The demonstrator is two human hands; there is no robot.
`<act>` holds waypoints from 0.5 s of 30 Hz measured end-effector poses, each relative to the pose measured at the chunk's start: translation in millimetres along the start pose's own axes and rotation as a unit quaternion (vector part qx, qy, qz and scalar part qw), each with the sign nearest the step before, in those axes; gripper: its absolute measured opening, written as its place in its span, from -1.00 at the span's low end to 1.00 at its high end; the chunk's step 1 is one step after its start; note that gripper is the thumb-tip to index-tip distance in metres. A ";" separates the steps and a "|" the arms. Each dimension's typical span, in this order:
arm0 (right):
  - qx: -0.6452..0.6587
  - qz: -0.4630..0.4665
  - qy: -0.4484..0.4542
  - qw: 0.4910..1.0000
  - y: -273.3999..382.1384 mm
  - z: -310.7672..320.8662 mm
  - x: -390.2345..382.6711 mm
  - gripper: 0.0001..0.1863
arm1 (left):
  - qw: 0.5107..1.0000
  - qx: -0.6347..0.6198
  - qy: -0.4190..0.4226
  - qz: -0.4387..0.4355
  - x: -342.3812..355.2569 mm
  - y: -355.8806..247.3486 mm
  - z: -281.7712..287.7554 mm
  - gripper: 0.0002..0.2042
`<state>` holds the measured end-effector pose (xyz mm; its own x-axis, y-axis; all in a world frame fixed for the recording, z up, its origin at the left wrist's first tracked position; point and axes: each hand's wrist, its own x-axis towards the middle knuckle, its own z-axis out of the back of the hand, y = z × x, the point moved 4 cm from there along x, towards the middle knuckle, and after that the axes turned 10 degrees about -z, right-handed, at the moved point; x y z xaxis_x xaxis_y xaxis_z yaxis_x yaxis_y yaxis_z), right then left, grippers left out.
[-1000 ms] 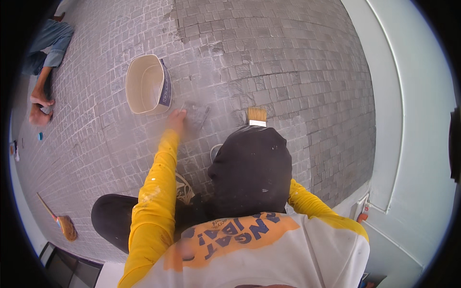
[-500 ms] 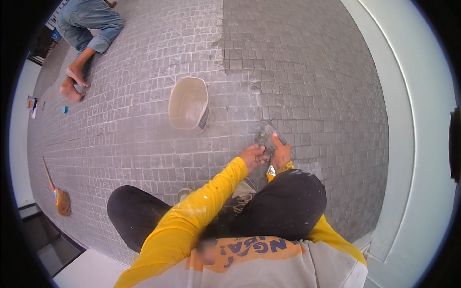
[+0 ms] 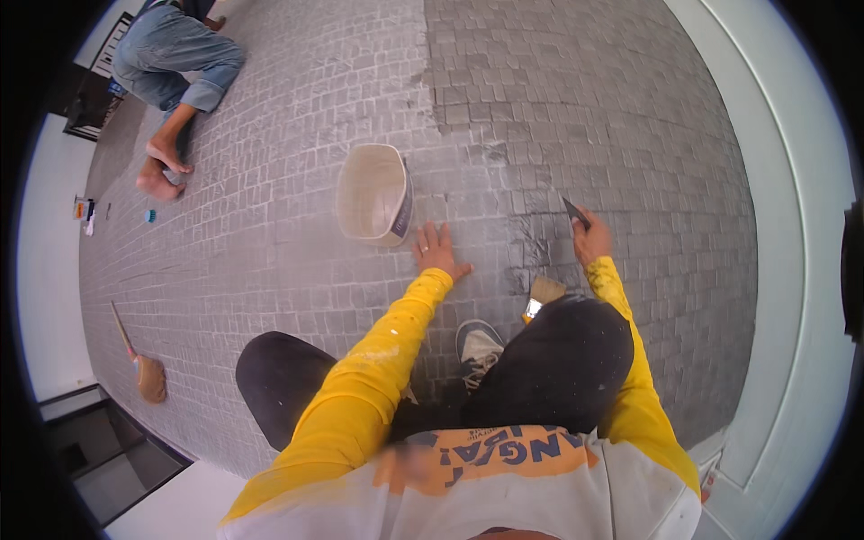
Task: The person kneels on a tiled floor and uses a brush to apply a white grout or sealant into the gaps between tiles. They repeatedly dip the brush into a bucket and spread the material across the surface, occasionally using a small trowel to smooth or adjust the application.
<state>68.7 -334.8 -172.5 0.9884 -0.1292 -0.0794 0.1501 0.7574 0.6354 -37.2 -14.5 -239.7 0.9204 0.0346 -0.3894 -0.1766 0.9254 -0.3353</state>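
Note:
My left hand (image 3: 436, 254) rests with fingers spread on the paved floor (image 3: 297, 234), just below a pale plastic bucket (image 3: 371, 193). A ring shows on one finger. Over the darker paving at the right, my right hand (image 3: 590, 236) grips a thin, dark, flat piece (image 3: 573, 211) whose pointed end sticks out up and to the left; its exact kind is unclear. Between my right forearm and knee lies a wide paintbrush (image 3: 544, 291) with tan bristles and a metal band, its handle partly hidden by the knee.
Another person (image 3: 175, 67) in jeans kneels barefoot at the upper left. A broom (image 3: 148, 376) lies at the left, and a small blue lid-like thing (image 3: 150, 216) sits near the person's feet. A pale wall (image 3: 787, 270) curves along the right side.
My hands, together over a grey, crumpled-looking piece before, have parted. The left went flat to the floor near the bucket; the right moved right and up with the dark piece, uncovering the paintbrush.

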 end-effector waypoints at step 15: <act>-0.422 0.138 0.134 0.886 9.2 -62.9 45.0 -0.43 | 0.974 0.018 0.222 0.031 18.9 -10.3 3.4 0.53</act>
<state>115.9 -293.4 -218.5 0.9431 0.2055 -0.2614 -0.2461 0.9600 -0.1335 -16.9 -22.1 -240.6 0.6656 -0.0684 -0.7432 -0.2079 0.9394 -0.2726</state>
